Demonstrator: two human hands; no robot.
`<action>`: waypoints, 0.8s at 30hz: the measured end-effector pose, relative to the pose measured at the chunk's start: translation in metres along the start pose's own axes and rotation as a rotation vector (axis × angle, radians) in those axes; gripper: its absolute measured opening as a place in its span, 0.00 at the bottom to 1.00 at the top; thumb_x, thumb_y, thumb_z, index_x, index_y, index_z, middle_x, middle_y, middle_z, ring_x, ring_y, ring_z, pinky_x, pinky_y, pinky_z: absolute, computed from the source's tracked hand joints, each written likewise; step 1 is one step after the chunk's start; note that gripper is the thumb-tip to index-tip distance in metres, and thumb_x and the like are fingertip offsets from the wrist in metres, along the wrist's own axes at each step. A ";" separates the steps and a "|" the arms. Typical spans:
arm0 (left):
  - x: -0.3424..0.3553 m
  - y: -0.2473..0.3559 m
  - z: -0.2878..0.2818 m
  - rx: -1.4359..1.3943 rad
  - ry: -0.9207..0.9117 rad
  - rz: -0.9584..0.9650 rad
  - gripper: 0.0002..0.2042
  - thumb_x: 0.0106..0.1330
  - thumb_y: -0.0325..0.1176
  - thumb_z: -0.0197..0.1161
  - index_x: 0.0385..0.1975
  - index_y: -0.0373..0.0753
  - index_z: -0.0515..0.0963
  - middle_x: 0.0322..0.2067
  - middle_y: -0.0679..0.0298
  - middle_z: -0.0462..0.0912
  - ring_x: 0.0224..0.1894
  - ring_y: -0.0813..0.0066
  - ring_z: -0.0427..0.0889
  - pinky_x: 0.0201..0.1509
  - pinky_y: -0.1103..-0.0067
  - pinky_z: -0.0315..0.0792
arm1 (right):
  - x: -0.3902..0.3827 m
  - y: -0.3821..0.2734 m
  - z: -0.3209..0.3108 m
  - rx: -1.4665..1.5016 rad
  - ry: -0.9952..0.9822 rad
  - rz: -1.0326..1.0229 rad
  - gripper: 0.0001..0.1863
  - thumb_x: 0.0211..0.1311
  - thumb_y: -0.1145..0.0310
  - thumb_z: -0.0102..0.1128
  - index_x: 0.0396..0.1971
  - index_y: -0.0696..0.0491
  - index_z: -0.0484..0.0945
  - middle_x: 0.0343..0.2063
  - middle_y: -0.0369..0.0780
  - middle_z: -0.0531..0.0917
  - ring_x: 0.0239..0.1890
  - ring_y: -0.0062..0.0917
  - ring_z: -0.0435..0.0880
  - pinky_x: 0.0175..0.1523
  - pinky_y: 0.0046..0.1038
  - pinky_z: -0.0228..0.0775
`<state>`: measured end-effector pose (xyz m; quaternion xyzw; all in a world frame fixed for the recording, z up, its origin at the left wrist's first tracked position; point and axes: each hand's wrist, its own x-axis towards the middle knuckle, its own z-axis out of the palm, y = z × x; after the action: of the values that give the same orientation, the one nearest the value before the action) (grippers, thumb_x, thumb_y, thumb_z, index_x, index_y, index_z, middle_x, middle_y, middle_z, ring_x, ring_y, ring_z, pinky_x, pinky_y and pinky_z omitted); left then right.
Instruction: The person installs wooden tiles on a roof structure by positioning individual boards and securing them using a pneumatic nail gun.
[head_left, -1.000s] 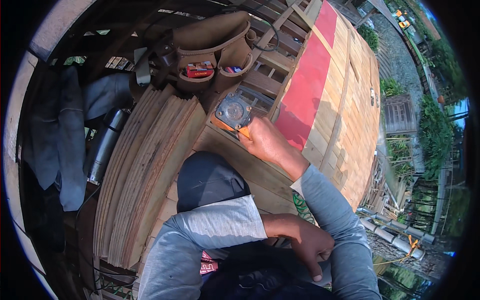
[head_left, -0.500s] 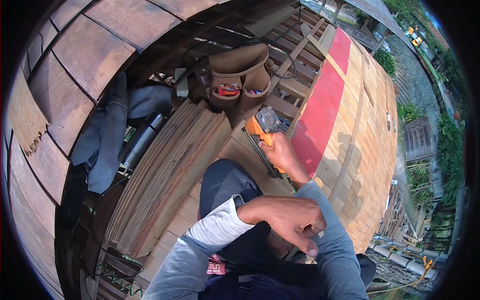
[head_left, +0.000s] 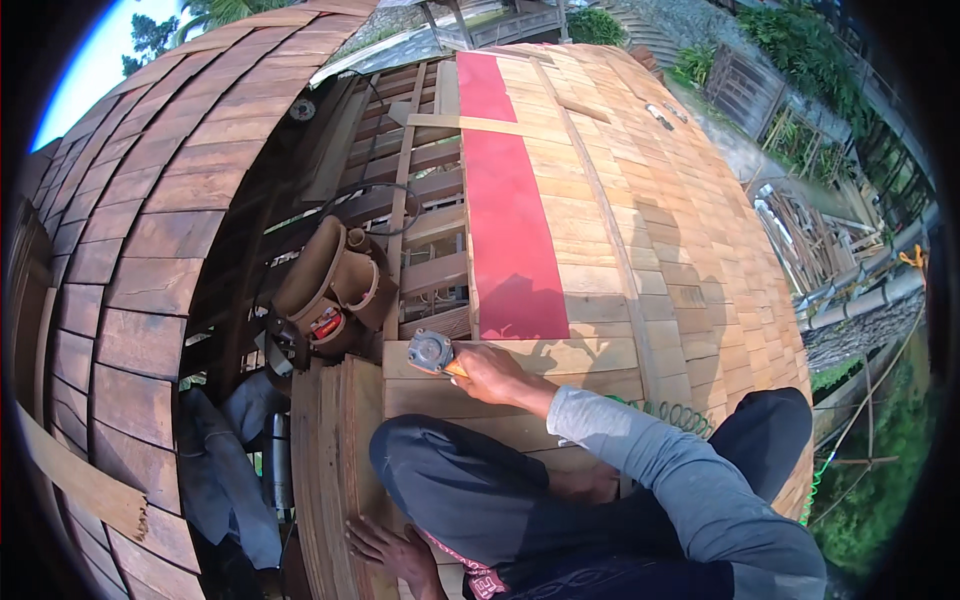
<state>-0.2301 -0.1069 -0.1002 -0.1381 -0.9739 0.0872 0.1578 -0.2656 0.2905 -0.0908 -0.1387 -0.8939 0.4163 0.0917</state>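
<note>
While left hand (head_left: 402, 557) on board stack (head_left: 357, 440), nail gun (head_left: 430, 352) in right hand (head_left: 492, 374).

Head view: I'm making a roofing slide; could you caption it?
Seated on a wooden roof, right hand holding a nail gun, left hand on stacked boards.

Noted brown tool pouch (head_left: 308, 268) beside open roof slats (head_left: 436, 222), with small red box (head_left: 326, 324) in one pocket; near it, black cable (head_left: 417, 207) in a loop. Recorded grey clothing (head_left: 225, 470) bunched just left of metal bottle (head_left: 279, 468). At left, logged weathered reddish shingles (head_left: 150, 270) in overlapping rows. At right, beyond roof edge: heaped lumber (head_left: 810, 245), pale pole (head_left: 862, 302), orange rope (head_left: 912, 258), leafy greenery (head_left: 812, 60).
</note>
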 end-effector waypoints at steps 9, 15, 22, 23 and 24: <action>-0.018 0.022 -0.006 -0.210 -0.007 -0.048 0.33 0.74 0.42 0.62 0.78 0.48 0.62 0.78 0.47 0.59 0.77 0.33 0.57 0.76 0.38 0.52 | -0.094 0.065 -0.159 0.031 0.162 0.037 0.22 0.66 0.63 0.71 0.53 0.62 0.78 0.39 0.54 0.87 0.44 0.52 0.88 0.51 0.46 0.79; -0.030 -0.023 0.021 -0.232 0.151 0.275 0.31 0.79 0.46 0.54 0.79 0.45 0.61 0.77 0.45 0.62 0.79 0.38 0.59 0.80 0.39 0.48 | -0.178 0.043 -0.273 -0.062 0.229 0.196 0.23 0.66 0.66 0.70 0.56 0.62 0.77 0.38 0.55 0.87 0.42 0.48 0.89 0.48 0.42 0.77; -0.002 -0.052 0.056 -0.083 0.303 0.410 0.28 0.82 0.42 0.46 0.75 0.33 0.63 0.76 0.44 0.65 0.80 0.38 0.58 0.81 0.41 0.43 | -0.301 0.062 -0.261 0.139 0.499 0.390 0.21 0.68 0.71 0.70 0.58 0.61 0.78 0.34 0.39 0.84 0.32 0.24 0.85 0.37 0.27 0.80; -0.001 -0.052 0.059 0.013 0.319 0.445 0.27 0.82 0.41 0.47 0.75 0.33 0.64 0.76 0.43 0.64 0.80 0.37 0.57 0.82 0.40 0.42 | -0.308 0.065 -0.259 0.179 0.529 0.400 0.22 0.69 0.71 0.69 0.59 0.61 0.77 0.34 0.36 0.83 0.30 0.19 0.84 0.34 0.25 0.81; -0.001 -0.059 0.058 -0.021 0.274 0.467 0.27 0.79 0.36 0.52 0.75 0.32 0.63 0.76 0.41 0.62 0.81 0.36 0.54 0.82 0.38 0.40 | -0.309 0.059 -0.263 0.251 0.501 0.471 0.22 0.68 0.72 0.69 0.59 0.62 0.77 0.34 0.36 0.83 0.29 0.20 0.84 0.34 0.25 0.81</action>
<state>-0.2624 -0.1701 -0.1419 -0.3713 -0.8860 0.0918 0.2621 0.1103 0.4153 0.0161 -0.4259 -0.7293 0.4857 0.2256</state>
